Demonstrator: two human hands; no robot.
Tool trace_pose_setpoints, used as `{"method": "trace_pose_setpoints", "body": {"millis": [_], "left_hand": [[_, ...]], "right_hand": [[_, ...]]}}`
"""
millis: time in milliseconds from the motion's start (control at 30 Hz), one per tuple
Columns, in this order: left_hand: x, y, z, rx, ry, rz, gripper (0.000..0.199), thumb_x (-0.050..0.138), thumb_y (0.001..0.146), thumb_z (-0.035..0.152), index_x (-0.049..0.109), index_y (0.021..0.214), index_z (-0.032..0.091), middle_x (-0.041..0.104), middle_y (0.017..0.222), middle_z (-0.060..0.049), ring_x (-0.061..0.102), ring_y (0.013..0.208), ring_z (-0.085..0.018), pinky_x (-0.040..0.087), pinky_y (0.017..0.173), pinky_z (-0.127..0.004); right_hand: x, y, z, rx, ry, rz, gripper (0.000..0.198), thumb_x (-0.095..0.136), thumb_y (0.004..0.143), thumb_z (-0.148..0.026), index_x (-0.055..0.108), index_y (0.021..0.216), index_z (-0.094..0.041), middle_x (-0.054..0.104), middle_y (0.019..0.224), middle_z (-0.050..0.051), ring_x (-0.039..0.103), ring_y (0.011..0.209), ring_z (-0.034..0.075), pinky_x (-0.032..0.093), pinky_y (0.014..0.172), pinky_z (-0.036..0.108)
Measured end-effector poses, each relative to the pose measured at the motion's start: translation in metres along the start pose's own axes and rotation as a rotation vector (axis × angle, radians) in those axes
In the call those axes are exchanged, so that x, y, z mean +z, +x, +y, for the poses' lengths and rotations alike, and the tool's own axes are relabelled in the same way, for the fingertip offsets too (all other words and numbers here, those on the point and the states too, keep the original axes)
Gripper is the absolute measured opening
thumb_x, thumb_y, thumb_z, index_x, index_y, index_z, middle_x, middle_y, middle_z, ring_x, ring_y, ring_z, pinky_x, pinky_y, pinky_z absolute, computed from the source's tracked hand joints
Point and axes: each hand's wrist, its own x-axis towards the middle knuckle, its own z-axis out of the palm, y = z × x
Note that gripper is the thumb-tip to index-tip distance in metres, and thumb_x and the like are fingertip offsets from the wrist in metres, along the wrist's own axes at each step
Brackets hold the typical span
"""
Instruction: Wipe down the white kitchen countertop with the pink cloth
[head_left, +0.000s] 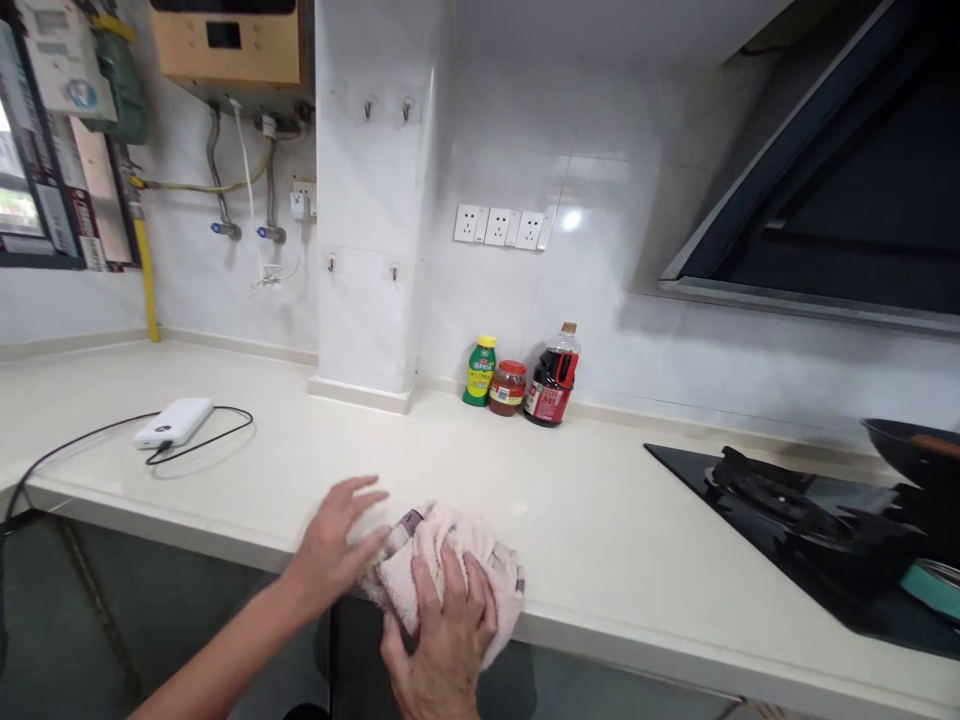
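Observation:
A pale pink fluffy towel (pixel 469 530) with grey patches lies bunched up at the front edge of the white countertop (pixel 585 530), part of it hanging over. My right hand (pixel 446 635) is on top of the towel, fingers curved over the cloth and thumb at its near side, gripping it. Just to the left, my left hand (pixel 337 545) has its fingers stretched and apart. Its thumb comes close to the towel's left side; whether it touches the cloth I cannot tell.
By the wall stand a green bottle (pixel 480 375), a jar with a red lid (pixel 508 388) and a dark sauce bottle (pixel 552 385). A white power bank (pixel 174 422) with a black cable lies left. At right are a black gas stove (pixel 795 520) and a wok (pixel 911 450).

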Motion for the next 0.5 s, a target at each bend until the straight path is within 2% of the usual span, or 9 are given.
{"method": "trace_pose_setpoints", "body": {"millis": [67, 133, 200, 267, 333, 400, 500], "left_hand": [[0.001, -0.013, 0.024, 0.162, 0.006, -0.045, 0.036, 0.054, 0.096, 0.032, 0.054, 0.132, 0.025, 0.054, 0.144, -0.013, 0.048, 0.137, -0.025, 0.045, 0.110, -0.043], [0.008, -0.024, 0.048, 0.271, 0.047, -0.164, 0.048, 0.062, 0.092, 0.033, 0.050, 0.138, 0.027, 0.048, 0.151, -0.013, 0.041, 0.143, -0.029, 0.040, 0.114, -0.047], [0.019, -0.027, 0.067, 0.293, 0.119, -0.300, 0.063, 0.070, 0.086, 0.040, 0.046, 0.142, 0.027, 0.043, 0.155, -0.013, 0.035, 0.146, -0.033, 0.033, 0.117, -0.054], [0.031, -0.022, 0.081, 0.259, 0.210, -0.409, 0.076, 0.076, 0.079, 0.047, 0.043, 0.145, 0.027, 0.041, 0.157, -0.014, 0.031, 0.147, -0.037, 0.027, 0.118, -0.059], [0.039, -0.012, 0.091, 0.243, 0.289, -0.483, 0.084, 0.077, 0.075, 0.053, 0.042, 0.147, 0.027, 0.040, 0.158, -0.015, 0.029, 0.148, -0.042, 0.024, 0.118, -0.062], [0.048, -0.003, 0.100, 0.265, 0.337, -0.524, 0.086, 0.075, 0.075, 0.057, 0.042, 0.147, 0.026, 0.041, 0.157, -0.017, 0.032, 0.145, -0.045, 0.025, 0.115, -0.063], [0.072, 0.003, 0.114, 0.322, 0.401, -0.542, 0.075, 0.069, 0.080, 0.060, 0.050, 0.141, 0.020, 0.051, 0.147, -0.020, 0.045, 0.135, -0.050, 0.033, 0.106, -0.066]], "right_hand": [[-0.025, 0.008, 0.017, -0.069, 0.144, -0.148, 0.064, 0.059, 0.085, -0.034, 0.042, 0.147, -0.026, 0.045, 0.152, 0.012, 0.043, 0.137, 0.039, 0.045, 0.102, 0.060], [-0.054, 0.021, 0.049, -0.030, 0.330, -0.215, 0.060, 0.050, 0.093, -0.034, 0.035, 0.151, -0.028, 0.042, 0.155, 0.011, 0.050, 0.134, 0.031, 0.052, 0.099, 0.049], [-0.083, 0.039, 0.091, 0.144, 0.427, -0.163, 0.048, 0.043, 0.098, -0.036, 0.041, 0.146, -0.031, 0.041, 0.155, 0.009, 0.059, 0.124, 0.025, 0.057, 0.090, 0.040], [-0.102, 0.056, 0.138, 0.285, 0.325, -0.087, 0.042, 0.046, 0.096, -0.046, 0.053, 0.134, -0.030, 0.047, 0.149, 0.009, 0.060, 0.120, 0.026, 0.059, 0.081, 0.039], [-0.109, 0.063, 0.185, 0.338, 0.112, -0.120, 0.049, 0.043, 0.093, -0.058, 0.059, 0.128, -0.027, 0.054, 0.142, 0.012, 0.056, 0.125, 0.033, 0.057, 0.084, 0.048], [-0.103, 0.055, 0.231, 0.358, -0.106, -0.273, 0.057, 0.035, 0.090, -0.063, 0.063, 0.123, -0.026, 0.059, 0.135, 0.014, 0.055, 0.125, 0.039, 0.049, 0.094, 0.062], [-0.082, 0.023, 0.289, 0.394, -0.234, -0.512, 0.056, 0.033, 0.085, -0.060, 0.069, 0.117, -0.032, 0.063, 0.134, 0.011, 0.056, 0.125, 0.040, 0.046, 0.095, 0.066]]}}
